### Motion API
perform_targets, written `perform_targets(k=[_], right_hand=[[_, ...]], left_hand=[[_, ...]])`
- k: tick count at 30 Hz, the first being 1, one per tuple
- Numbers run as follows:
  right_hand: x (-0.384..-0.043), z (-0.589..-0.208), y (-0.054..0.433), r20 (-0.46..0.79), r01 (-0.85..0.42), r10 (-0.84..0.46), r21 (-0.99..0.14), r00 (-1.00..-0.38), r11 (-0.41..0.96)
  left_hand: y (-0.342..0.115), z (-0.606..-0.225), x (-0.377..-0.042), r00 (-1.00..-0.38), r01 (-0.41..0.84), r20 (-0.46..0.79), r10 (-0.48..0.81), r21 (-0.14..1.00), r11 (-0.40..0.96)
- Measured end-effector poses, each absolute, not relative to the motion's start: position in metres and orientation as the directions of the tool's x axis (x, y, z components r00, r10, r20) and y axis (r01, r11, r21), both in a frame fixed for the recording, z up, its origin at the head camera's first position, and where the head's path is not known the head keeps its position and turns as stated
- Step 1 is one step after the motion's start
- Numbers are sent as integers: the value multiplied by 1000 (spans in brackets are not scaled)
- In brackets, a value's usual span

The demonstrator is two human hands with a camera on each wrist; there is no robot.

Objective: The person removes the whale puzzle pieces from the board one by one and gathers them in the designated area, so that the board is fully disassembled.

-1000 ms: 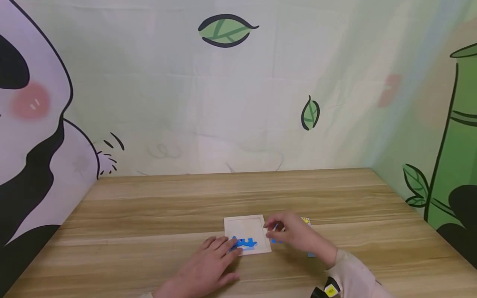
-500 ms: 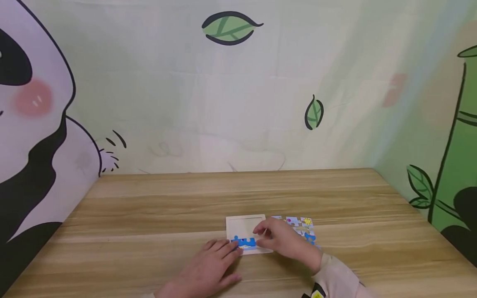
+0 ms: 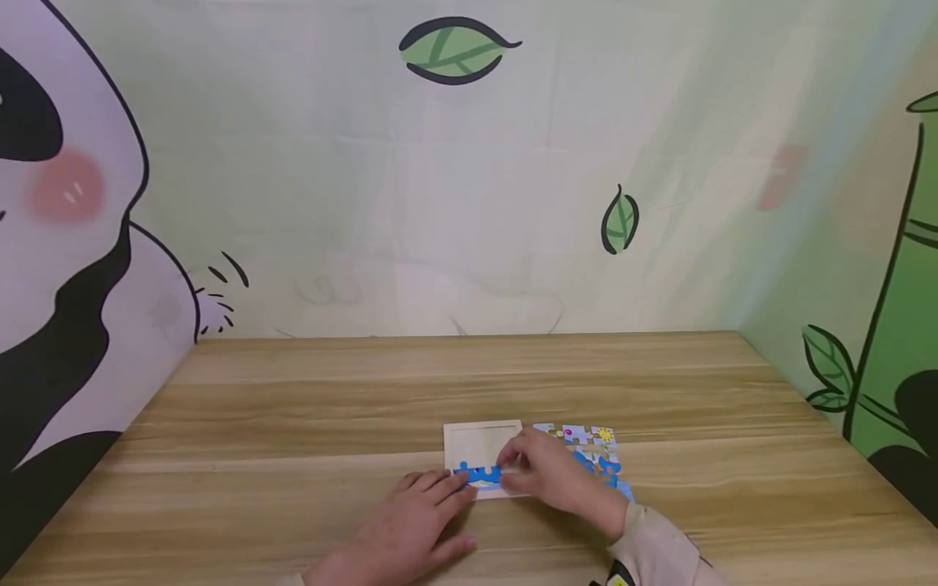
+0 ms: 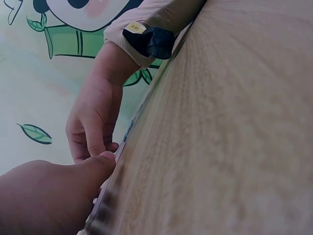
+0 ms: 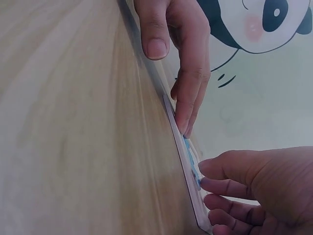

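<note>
A square wooden puzzle tray (image 3: 479, 439) lies on the table, with joined blue puzzle pieces (image 3: 479, 474) along its near edge. My left hand (image 3: 414, 521) rests at the tray's near-left corner, fingers extended and fingertips on the pieces there. At the right end of the blue row, my right hand (image 3: 553, 472) pinches a puzzle piece mostly hidden by its fingers. From the right wrist view, the thumb and index finger of the right hand (image 5: 254, 186) meet close by the blue edge of the pieces (image 5: 192, 159), low in the tray.
Several loose puzzle pieces (image 3: 575, 435), one with a yellow sun, lie spread right of the tray, partly behind the right hand. The wooden table (image 3: 293, 407) reaches back to a printed cloth wall (image 3: 330, 163) with a panda and leaves.
My right hand has moved left from the loose pieces to the right end of the blue row in the tray. The left hand stays at the tray's corner. The head view shifts slightly.
</note>
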State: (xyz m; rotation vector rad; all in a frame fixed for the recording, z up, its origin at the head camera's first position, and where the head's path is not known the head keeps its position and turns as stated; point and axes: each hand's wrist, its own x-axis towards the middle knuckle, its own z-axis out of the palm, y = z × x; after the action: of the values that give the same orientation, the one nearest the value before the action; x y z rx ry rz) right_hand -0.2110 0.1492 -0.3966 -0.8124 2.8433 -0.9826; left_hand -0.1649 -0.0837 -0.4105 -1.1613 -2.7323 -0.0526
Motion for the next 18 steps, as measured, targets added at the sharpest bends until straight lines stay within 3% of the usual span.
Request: perform_targets(k=[18], right_hand=[[-213, -400, 146, 104, -418, -471, -652, -876, 632]], left_hand=[[-83, -413, -165, -718, 693, 130, 684, 40, 720]])
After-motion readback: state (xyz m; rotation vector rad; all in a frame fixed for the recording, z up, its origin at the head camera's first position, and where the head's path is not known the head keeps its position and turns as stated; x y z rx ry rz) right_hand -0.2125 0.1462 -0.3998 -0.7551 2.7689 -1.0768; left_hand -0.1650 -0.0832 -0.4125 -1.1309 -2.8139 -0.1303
